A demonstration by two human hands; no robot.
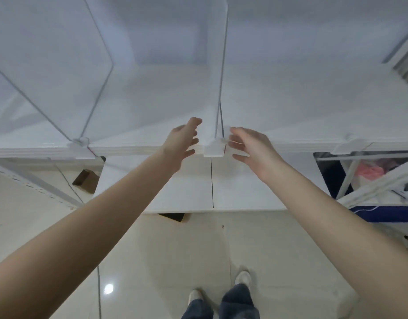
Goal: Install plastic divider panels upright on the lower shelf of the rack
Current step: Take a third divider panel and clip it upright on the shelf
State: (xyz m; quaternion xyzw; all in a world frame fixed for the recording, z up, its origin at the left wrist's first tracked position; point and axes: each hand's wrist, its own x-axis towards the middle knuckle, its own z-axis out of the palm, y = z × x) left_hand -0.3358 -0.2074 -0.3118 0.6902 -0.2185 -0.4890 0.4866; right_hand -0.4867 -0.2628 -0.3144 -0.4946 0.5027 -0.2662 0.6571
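A clear plastic divider panel (pixel 218 65) stands upright on the white shelf (pixel 290 100), its front end seated in a white clip (pixel 214 149) on the shelf's front edge. My left hand (pixel 183 141) hovers just left of the clip, fingers spread, holding nothing. On the clip's right side my right hand (pixel 249 146) is likewise open, fingertips close to the panel's foot; contact is unclear. Another clear divider (pixel 92 72) stands at the left in its own clip (pixel 81 145), and a third clip (pixel 350 143) sits at the right.
White panels (pixel 186 185) lie on a lower level under the shelf. A slotted rack upright (pixel 37 180) slants at the left. Bags and a blue bin (pixel 370 176) sit at the lower right. My shoes (pixel 221 288) stand on the glossy tiled floor.
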